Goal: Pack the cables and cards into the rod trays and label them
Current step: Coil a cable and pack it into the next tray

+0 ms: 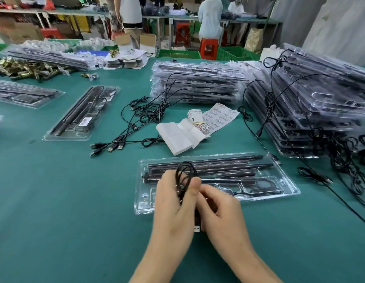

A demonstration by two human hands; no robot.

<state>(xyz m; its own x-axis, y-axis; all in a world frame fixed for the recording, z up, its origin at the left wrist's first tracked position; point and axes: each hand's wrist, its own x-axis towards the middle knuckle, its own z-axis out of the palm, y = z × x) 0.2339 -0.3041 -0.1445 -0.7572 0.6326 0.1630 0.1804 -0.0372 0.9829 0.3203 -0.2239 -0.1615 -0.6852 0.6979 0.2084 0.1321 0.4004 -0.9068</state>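
Cable (184,172), coiled, stands pinched between thumb and fingers of the left hand (175,203), the right hand (220,209) curled round what seems its plug end, both just above the near-left pocket of the rod tray (145,203), which lies lengthwise left to right.

One wide-angle view is taken from head height, faced forward and down across the green worktop (55,201). The left hand (173,205) and right hand (222,211) are seen close at bottom centre; the far edge is seen well beyond.
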